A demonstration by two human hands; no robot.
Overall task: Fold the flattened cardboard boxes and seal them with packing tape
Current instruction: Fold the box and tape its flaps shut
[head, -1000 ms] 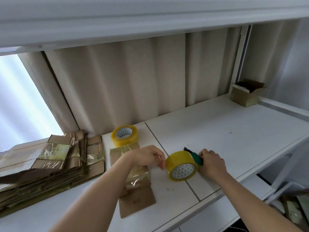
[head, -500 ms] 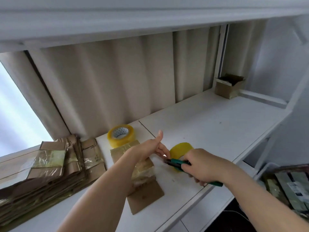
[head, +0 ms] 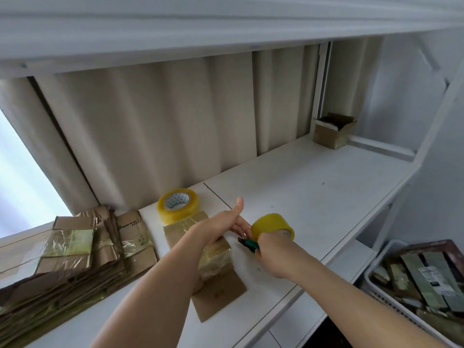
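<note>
Near the middle of the frame the left hand (head: 226,223) reaches toward the yellow tape roll (head: 272,226), thumb raised and fingers stretched to the roll's left side; it seems to hold the loose end of the tape taut, though I cannot see the strip itself, so whether its grip is closed on anything I cannot tell. The right hand (head: 272,249) is just below the roll, fingers curled round a green-handled cutter (head: 248,243) whose dark tip points left, toward the other hand; I judge it is placed there to cut the tape between roll and fingers. Under the left forearm lies a flattened cardboard box (head: 221,290) on the white desk (head: 313,192), already shiny with tape in its middle part; it waits near so the cut piece can go onto it. A second tape roll (head: 177,205) lies flat at the box's far end, touching it or nearly. The stack of flattened boxes (head: 62,262) sits at the left of the frame; a small open box (head: 332,133) stands at upper right; a white basket (head: 391,292) with packets is at lower right.
</note>
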